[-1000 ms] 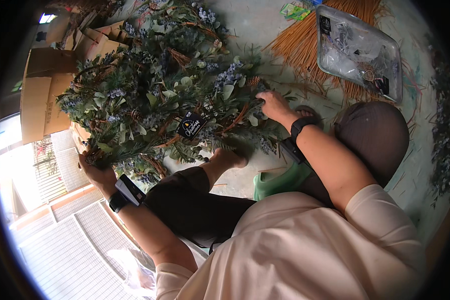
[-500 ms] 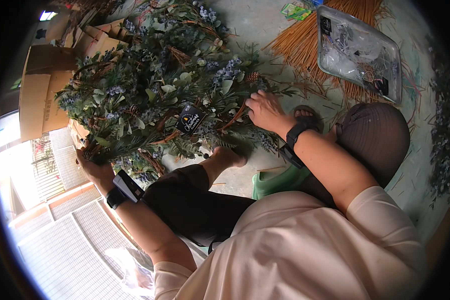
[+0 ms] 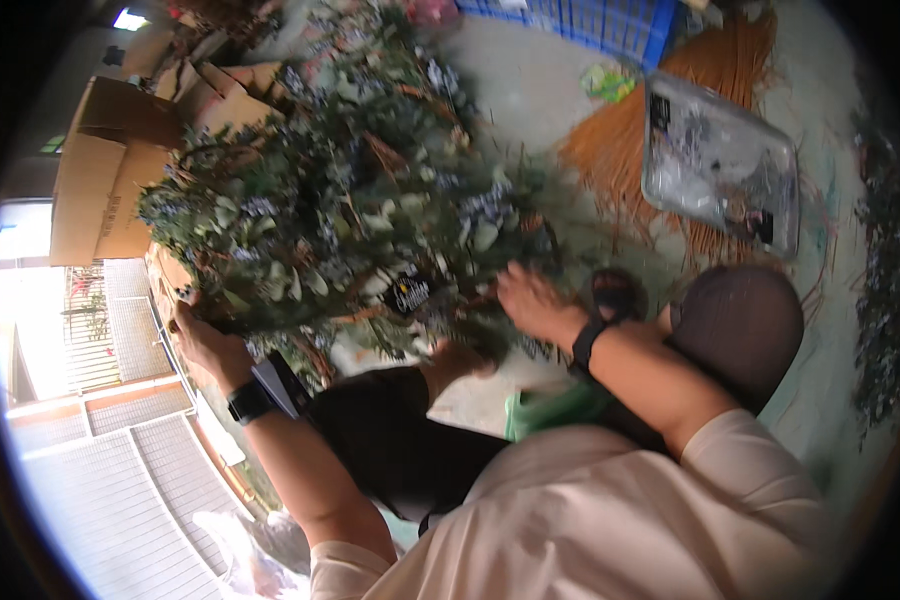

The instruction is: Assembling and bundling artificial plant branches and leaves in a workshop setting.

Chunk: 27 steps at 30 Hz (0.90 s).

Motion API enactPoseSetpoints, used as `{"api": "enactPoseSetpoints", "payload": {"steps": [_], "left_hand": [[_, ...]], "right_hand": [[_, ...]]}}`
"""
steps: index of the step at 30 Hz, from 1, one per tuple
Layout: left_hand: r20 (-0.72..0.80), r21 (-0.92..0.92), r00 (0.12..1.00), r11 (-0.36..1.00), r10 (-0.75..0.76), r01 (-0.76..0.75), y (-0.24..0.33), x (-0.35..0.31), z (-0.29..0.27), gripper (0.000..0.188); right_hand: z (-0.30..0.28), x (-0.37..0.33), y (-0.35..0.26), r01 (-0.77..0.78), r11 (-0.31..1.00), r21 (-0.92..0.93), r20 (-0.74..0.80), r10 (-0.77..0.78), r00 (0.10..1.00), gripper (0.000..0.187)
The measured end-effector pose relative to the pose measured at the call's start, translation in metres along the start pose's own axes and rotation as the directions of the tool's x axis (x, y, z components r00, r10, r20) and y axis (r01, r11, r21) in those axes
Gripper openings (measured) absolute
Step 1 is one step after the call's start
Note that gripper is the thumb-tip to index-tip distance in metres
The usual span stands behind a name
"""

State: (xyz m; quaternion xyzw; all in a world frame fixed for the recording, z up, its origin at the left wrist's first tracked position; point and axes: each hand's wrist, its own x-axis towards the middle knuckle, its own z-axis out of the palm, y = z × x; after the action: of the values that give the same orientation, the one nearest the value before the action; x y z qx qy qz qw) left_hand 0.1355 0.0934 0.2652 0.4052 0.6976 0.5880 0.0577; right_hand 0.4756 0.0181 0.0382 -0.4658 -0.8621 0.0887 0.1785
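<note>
In front of me lies a heap of artificial evergreen wreaths (image 3: 370,215), with green leaves, blue berries and brown twig bases. A black tag (image 3: 408,292) hangs on the nearest wreath. My left hand (image 3: 208,348) is closed on that wreath's left edge, its fingertips partly lost among the leaves. At the opposite edge, my right hand (image 3: 538,302) has its fingers bent against the brown twig ring; they are blurred by motion. Both wrists wear dark bands.
Cardboard boxes (image 3: 105,190) stand at the left. A bundle of brown sticks (image 3: 610,150) lies far right, under a clear tray (image 3: 720,165) of small bits. A blue crate (image 3: 580,22) is behind. Below me is a green stool (image 3: 550,412); more greenery (image 3: 878,290) lines the right.
The view has shifted, bringing the blue crate into sight. My hands stay at the wreath's two edges, and the tag sits slightly farther right and lower in the picture.
</note>
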Motion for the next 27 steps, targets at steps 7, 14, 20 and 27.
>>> {"api": "enactPoseSetpoints", "payload": {"steps": [7,14,20,27], "left_hand": [[-0.053,-0.440,0.988,0.892,-0.142,0.104,0.012,-0.022,0.018,0.019],[-0.105,-0.486,0.989,0.873,-0.109,0.045,0.022,-0.033,0.034,0.015],[-0.135,-0.463,0.988,0.886,-0.075,0.004,0.022,-0.028,0.049,0.018],[-0.119,-0.437,0.985,0.898,-0.123,0.059,0.024,-0.023,0.057,0.020]], "right_hand": [[-0.001,0.000,-0.012,-0.342,0.935,0.093,0.117,0.331,0.936,0.019],[-0.003,0.000,-0.009,-0.298,0.954,-0.043,0.157,0.301,0.941,0.024],[0.009,0.009,0.002,-0.373,0.928,-0.019,0.219,0.368,0.904,0.035],[0.024,0.013,0.013,-0.204,0.974,-0.096,0.252,0.222,0.942,0.020]]}}
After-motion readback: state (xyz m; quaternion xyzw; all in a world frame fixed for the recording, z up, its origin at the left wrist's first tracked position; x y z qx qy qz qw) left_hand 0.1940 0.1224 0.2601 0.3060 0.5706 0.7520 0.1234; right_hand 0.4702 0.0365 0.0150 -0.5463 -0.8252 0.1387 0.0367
